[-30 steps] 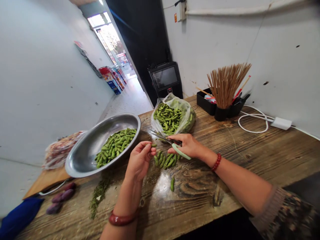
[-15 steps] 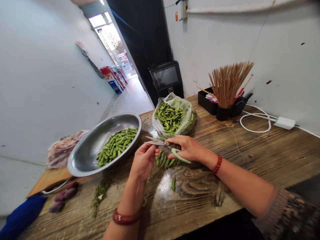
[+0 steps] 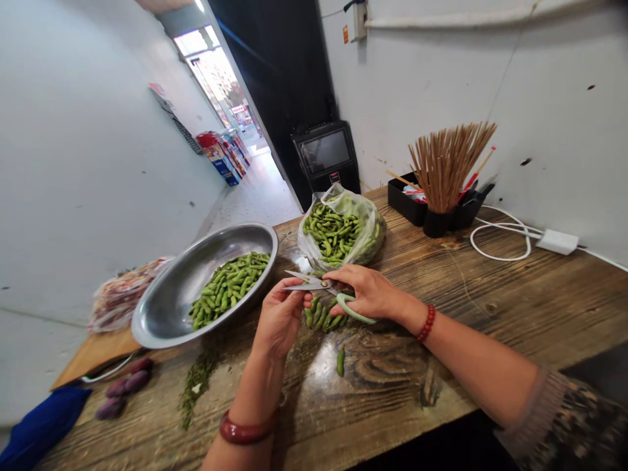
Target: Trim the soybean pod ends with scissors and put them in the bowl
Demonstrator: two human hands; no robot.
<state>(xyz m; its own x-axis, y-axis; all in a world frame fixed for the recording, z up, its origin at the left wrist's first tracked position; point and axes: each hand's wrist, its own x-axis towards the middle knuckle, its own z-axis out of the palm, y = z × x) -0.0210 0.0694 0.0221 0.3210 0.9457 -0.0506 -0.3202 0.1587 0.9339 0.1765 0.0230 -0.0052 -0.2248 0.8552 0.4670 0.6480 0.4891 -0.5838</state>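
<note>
My right hand [image 3: 366,292] grips a pair of scissors [image 3: 349,307] with pale green handles. The blades stand apart and point left, over the fingertips of my left hand [image 3: 282,317]. The left thumb and fingers are pinched together; what lies between them is hidden. Just below the scissors, a small pile of green soybean pods [image 3: 321,317] rests on the wooden table, partly covered by my hands. One single pod [image 3: 340,361] lies nearer to me. Left of my hands, a tilted steel basin [image 3: 164,307] holds many pods. Behind them stands an open plastic bag [image 3: 370,226] full of pods.
Trimmings [image 3: 196,386] lie beside my left forearm. Farther left are purple tubers [image 3: 128,383], a cutting board [image 3: 95,353], a bag of reddish food [image 3: 125,294] and a blue cloth [image 3: 46,418]. At back right, skewers [image 3: 446,170] stand in a black holder [image 3: 407,203] near a white cable [image 3: 500,255].
The scissor blades sit slightly lower against the left fingertips and look a little wider apart. Both hands have barely moved; the pods, basin and bag look the same.
</note>
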